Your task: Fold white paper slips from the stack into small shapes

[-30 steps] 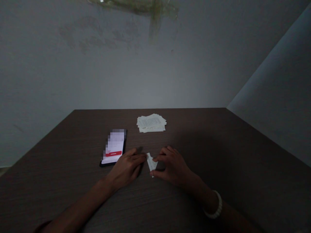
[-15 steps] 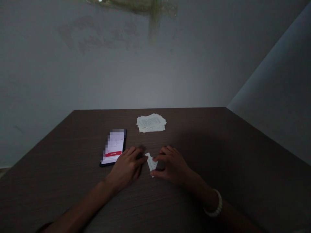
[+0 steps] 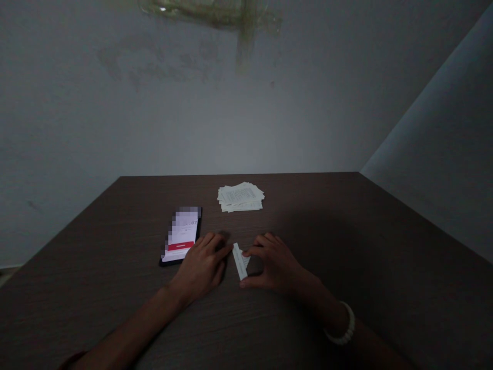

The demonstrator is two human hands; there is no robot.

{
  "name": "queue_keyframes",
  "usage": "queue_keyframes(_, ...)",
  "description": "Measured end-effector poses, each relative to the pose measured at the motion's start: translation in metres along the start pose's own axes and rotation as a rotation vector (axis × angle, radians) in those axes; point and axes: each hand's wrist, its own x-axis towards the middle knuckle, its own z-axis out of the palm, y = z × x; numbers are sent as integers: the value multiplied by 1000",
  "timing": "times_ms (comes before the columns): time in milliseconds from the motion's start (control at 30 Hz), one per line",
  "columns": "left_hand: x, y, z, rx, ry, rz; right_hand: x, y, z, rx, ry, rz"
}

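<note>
A small white paper slip [image 3: 240, 263] with a narrow folded strip along its left side lies on the table between my hands. My right hand [image 3: 271, 262] is closed on it, index finger at the upper right and thumb at the lower end, with a gap between the two. Palm down on the table, my left hand [image 3: 202, 259] reaches an index fingertip to the slip's upper left corner. Its thumb is apart from the slip and it grips nothing. Part of the slip is hidden behind my right fingers.
A phone [image 3: 180, 241] with a lit screen lies just left of my left hand, which overlaps its lower corner. Farther back sits a loose pile of printed paper slips [image 3: 241, 196]. The dark wooden table [image 3: 327, 200] meets a grey wall [image 3: 246, 123].
The folded strip along the slip's left side now shows more plainly, and the right thumb sits slightly lower at its end. Both hands stay nearly in place; the view has tilted slightly.
</note>
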Motion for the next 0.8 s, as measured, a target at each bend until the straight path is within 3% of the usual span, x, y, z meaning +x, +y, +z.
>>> queue_keyframes(367, 2, 0, 0, -28, 35, -17, -1, -1, -5, 33, -43, -77)
queue_keyframes(533, 0, 3, -4, -89, 91, 65, -3, -6, -7, -3, -63, -60)
queue_keyframes(667, 2, 8, -6, -111, 61, 133, -4, -9, -8, -18, -64, -41)
queue_keyframes(800, 4, 11, -6, -127, 26, 96, -3, -9, -9, -73, -40, -48)
